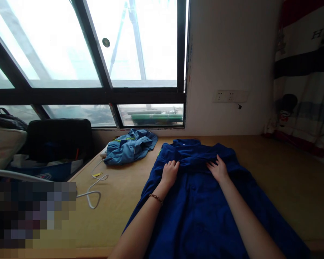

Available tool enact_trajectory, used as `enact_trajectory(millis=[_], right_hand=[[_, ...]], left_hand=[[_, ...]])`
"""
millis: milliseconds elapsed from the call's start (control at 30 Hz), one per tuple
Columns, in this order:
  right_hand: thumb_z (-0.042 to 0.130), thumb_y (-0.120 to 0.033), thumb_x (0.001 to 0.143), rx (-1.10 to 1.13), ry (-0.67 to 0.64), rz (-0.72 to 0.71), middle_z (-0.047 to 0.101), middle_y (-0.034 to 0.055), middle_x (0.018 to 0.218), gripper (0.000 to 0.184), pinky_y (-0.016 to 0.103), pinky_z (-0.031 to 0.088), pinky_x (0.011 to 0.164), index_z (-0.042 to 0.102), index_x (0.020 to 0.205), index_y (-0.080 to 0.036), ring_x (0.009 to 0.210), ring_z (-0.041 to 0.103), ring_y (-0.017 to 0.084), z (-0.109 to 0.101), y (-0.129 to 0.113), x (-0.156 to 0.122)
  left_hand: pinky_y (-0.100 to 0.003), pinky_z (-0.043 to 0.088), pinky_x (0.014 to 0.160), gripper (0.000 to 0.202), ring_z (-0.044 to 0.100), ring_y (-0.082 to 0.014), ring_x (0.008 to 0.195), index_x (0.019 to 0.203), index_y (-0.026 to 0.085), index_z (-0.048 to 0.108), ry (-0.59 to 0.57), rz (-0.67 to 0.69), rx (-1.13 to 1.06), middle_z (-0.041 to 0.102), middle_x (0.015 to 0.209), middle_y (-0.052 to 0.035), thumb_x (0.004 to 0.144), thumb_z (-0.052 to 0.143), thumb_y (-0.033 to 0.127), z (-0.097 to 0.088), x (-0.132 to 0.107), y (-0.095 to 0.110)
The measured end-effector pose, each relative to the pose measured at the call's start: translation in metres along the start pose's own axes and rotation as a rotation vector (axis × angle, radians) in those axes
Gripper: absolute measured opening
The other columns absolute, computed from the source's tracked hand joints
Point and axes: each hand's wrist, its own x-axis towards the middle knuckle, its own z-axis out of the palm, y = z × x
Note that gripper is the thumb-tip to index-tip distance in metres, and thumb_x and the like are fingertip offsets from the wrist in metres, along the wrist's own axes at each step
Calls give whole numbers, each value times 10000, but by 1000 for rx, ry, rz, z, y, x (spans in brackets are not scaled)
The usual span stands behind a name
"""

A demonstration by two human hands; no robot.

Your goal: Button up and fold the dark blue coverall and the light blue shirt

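Observation:
A dark blue long garment (197, 208), with a collar and a buttoned front like a shirt or work jacket, lies spread on the tabletop, its collar toward the wall. My left hand (169, 174) is on the upper left of its chest, fingers bent and closed on the cloth. On the upper right, my right hand (219, 169) touches the fabric with its fingers apart and the thumb raised. Between both hands the cloth is bunched into crosswise folds. The lower part of the garment runs under my forearms and out of view.
A crumpled light blue garment (131, 145) lies at the back left of the yellowish tabletop (110, 212), near a white cable (90, 190). Black bags (59, 140) stand beyond the left edge. A window, wall sockets (229, 96) and a patterned curtain (304, 82) surround the table.

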Motion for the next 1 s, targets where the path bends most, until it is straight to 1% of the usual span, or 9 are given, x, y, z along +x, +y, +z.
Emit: enact_trajectory(millis=[167,300,433,567,633,700,800,900,1000], right_hand=[[572,-279,695,109,61,-148,527,20,924,349,319,524,723,436,1009,-208,777,595,143,-18,3,23],[558,-155,653,125,172,-284,533,-54,775,354,254,526,658,438,976,-240,651,582,91,-33,0,36],[580,-90,591,55,168,-324,573,-40,682,303,225,516,595,512,863,-205,613,584,101,-39,-4,41],[586,-54,539,-8,160,-447,624,-20,723,249,232,492,722,549,746,-187,764,603,119,-36,-9,36],[577,-82,557,-207,69,-551,646,1,785,176,287,453,828,572,701,-183,862,593,148,-32,-10,30],[576,-145,598,-632,-122,-662,655,28,883,128,379,377,923,616,711,-191,983,552,201,-27,-8,24],[625,-265,619,-1313,-359,-764,612,28,1066,224,519,206,993,659,840,-257,1174,396,271,-19,1,14],[589,-306,695,-1591,-275,-906,603,26,1073,156,553,124,998,663,827,-270,1186,373,270,-11,6,7],[457,-283,806,-1561,-44,-1084,623,75,983,205,486,202,992,642,849,-204,1068,483,241,1,-3,-6]], left_hand=[[-365,310,778,257,457,-258,898,852,200,576,106,-16,135,541,872,-119,812,340,106,-12,-8,-3],[-333,320,734,202,469,-227,848,797,213,567,143,26,240,556,844,-85,802,385,126,-17,-13,-3],[-310,330,684,163,469,-212,827,790,199,547,181,14,330,551,830,-61,782,407,115,-20,-11,-5],[-290,336,654,164,471,-206,835,809,199,535,189,-137,361,546,849,-52,741,438,86,-23,-8,-11],[-278,335,631,179,476,-202,836,824,200,535,186,-257,343,544,863,-52,739,433,80,-22,-7,-17],[-266,325,592,182,485,-193,817,833,200,533,173,-372,306,543,868,-50,756,415,86,-20,-6,-22],[-260,293,536,186,492,-181,783,834,200,523,173,-478,250,540,852,-41,757,405,79,-16,-5,-29],[-268,276,519,188,491,-181,778,827,198,515,192,-497,247,535,843,-40,756,397,70,-15,-4,-31],[-275,293,539,191,488,-190,792,848,195,519,188,-465,291,531,865,-52,782,378,84,-16,-4,-30]])
